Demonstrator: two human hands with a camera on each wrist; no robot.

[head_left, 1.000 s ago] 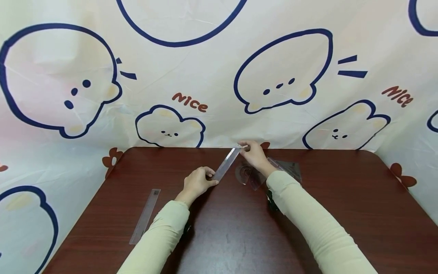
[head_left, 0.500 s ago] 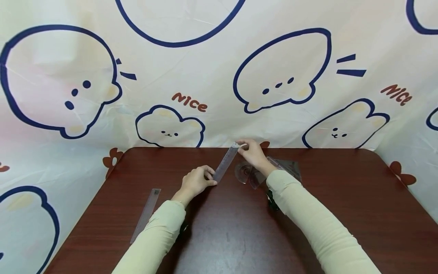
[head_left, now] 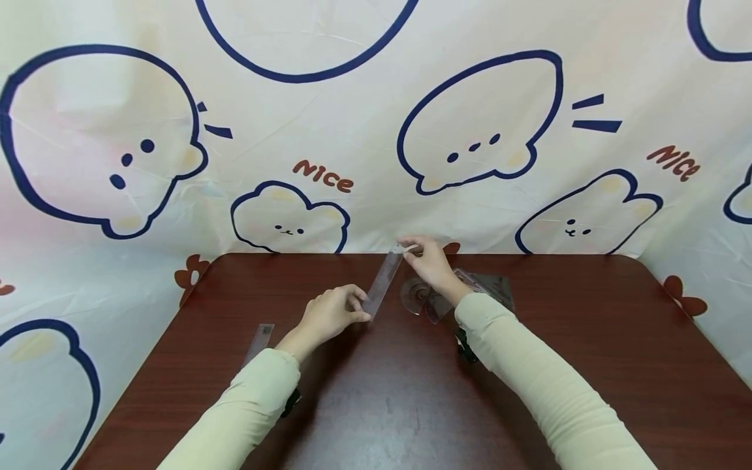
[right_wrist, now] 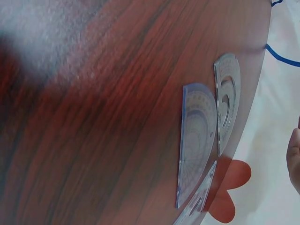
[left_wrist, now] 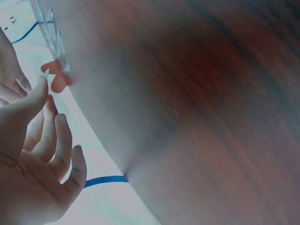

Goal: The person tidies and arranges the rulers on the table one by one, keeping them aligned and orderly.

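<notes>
- While our left hand (head_left: 331, 314) pinches the near end of a clear ruler (head_left: 382, 282), our right hand (head_left: 431, 264) pinches its far end, so the ruler is held between both hands, slanting from near-left to far-right over the far middle of the brown table (head_left: 411, 405).
- We cannot tell whether the ruler touches the tabletop or sits just above it.
- Beside our right wrist, on the table, we see two clear protractors (right_wrist: 199, 140) lying flat and overlapping, close to the far edge.
- Behind our right forearm lies another clear flat piece (head_left: 496, 287), partly hidden.
- Near our left sleeve a second clear ruler (head_left: 258, 343) lies flat, well apart from the held one.
- Around the table hangs a pale cloth (head_left: 352, 130) printed with blue-outlined cartoon animals.
</notes>
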